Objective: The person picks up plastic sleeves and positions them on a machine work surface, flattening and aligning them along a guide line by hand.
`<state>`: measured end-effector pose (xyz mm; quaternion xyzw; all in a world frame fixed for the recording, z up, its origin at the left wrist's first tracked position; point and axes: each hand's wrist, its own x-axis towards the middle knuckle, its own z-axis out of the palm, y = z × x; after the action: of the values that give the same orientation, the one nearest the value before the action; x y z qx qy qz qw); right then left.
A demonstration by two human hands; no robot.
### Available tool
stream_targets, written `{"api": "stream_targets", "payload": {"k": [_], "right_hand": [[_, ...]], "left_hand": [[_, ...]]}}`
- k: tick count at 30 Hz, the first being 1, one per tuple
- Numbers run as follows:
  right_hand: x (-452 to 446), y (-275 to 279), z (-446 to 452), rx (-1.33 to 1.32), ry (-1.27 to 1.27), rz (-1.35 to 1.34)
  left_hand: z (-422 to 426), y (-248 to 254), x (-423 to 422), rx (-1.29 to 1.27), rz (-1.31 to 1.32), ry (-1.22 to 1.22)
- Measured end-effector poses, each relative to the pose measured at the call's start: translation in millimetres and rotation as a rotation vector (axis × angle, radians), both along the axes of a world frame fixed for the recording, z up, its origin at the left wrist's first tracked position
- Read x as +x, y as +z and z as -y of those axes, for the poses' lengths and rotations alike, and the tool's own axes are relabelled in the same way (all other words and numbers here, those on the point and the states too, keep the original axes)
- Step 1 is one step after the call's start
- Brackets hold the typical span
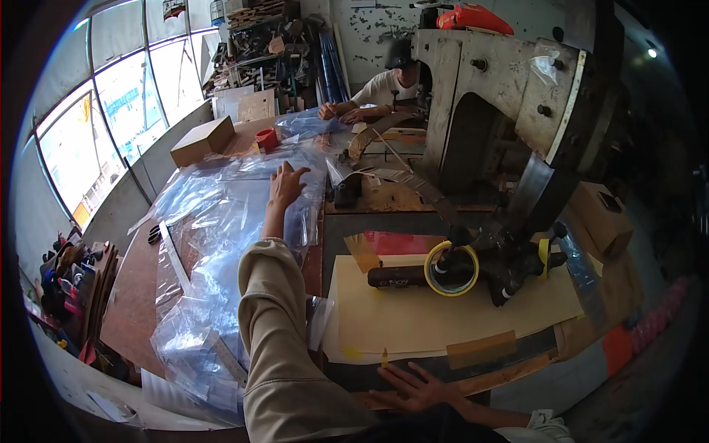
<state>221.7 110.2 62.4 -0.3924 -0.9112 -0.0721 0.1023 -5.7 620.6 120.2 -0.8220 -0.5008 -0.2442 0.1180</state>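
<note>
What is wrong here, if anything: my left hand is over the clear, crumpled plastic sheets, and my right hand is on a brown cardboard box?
The right hand is misplaced: the head view shows it at the dark front edge of the worktable. The left hand is over the plastic sheets.

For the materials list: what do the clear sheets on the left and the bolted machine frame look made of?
Clear sheets: likely glossy plastic film; see-through, creased, with bright glare. Machine frame: probably painted metal, dull; thick, bolted, with dark scuffs.
</note>
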Motion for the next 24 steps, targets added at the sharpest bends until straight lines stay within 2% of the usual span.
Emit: {"api": "stream_targets", "payload": {"k": [2, 3, 4, 6, 7, 8, 10, 12, 13, 16, 18, 21, 24], "right_hand": [[-2.6, -21.9, -4.2, 0.286, -0.024, 0.030], [-2.6, -28.4, -10.2, 0.432, -0.037, 0.045], [-5.1, -10.2, -9.4, 0.266, -0.039, 0.029], [-10.1, 30.5, 1.3, -0.067, -0.045, -0.009], [-11.2, 22.6, 0.5, -0.055, -0.070, -0.024], [-12.8, 9.5, 2.2, -0.042, -0.094, -0.039], [-13.6, 11.5, -0.9, -0.120, -0.112, -0.045], [-11.0, 24.2, -1.2, -0.299, -0.097, -0.031], [-10.4, 21.2, -3.1, -0.280, -0.091, -0.035], [-10.2, 0.3, -1.5, -0.227, -0.070, -0.049], [-9.5, -5.7, 1.9, -0.192, -0.061, -0.057], [-8.7, 49.0, -12.3, 0.106, -0.006, -0.043], [-0.8, -6.5, -10.9, 0.292, -0.019, 0.040]], "left_hand": [[-20.7, 5.7, -11.7, 0.158, -0.003, 0.033], [-36.7, 5.2, -20.3, 0.284, 0.013, 0.182], [-42.4, 6.7, -24.3, 0.403, 0.027, 0.329], [-42.8, 7.2, -33.7, 0.369, 0.147, 0.574], [-56.0, -0.7, -41.7, 0.259, 0.103, 0.668], [-59.2, -6.2, -45.6, 0.044, 0.021, 0.756], [-63.4, -4.1, -48.6, -0.249, 0.117, 0.733], [-61.6, -2.0, -48.2, -0.334, 0.094, 0.712], [-60.6, 1.1, -47.7, -0.372, 0.084, 0.704], [-67.7, 7.0, -50.2, -0.227, -0.005, 0.773], [-69.1, 11.2, -50.9, -0.213, 0.028, 0.823], [-67.4, 22.6, -56.5, -0.196, 0.121, 0.828], [-55.6, 37.3, -61.4, -0.131, 0.160, 0.708]]}}
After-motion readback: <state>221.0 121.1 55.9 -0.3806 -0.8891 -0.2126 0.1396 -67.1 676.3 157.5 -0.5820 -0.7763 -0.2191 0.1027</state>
